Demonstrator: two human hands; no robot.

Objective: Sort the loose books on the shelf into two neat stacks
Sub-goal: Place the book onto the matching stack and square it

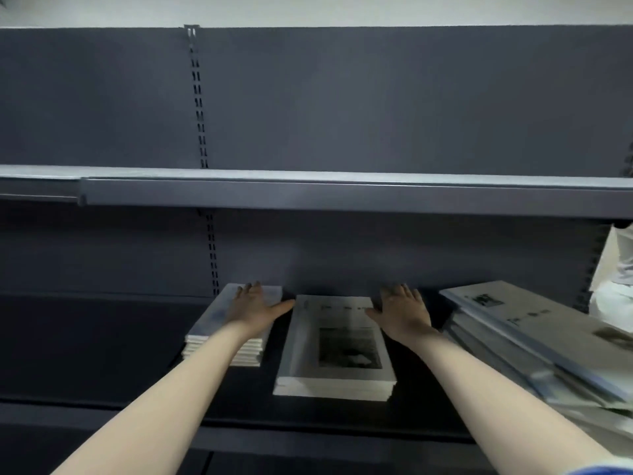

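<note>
A neat stack of grey-white books (337, 351), its top cover showing a dark picture, lies in the middle of the dark lower shelf (102, 354). Left of it sits a smaller stack of bluish books (219, 323). My left hand (255, 305) lies flat on that smaller stack, fingers straight, thumb reaching toward the middle stack. My right hand (402, 311) is flat at the middle stack's far right corner, thumb touching its cover. A loose, slanted pile of books (534, 334) lies at the right.
An upper grey shelf (342, 193) juts out above the hands. The dark back panel carries a slotted upright (212, 255). A person in white (616, 279) stands beyond the shelf's right end. Bare shelf surface stretches to the left of the stacks.
</note>
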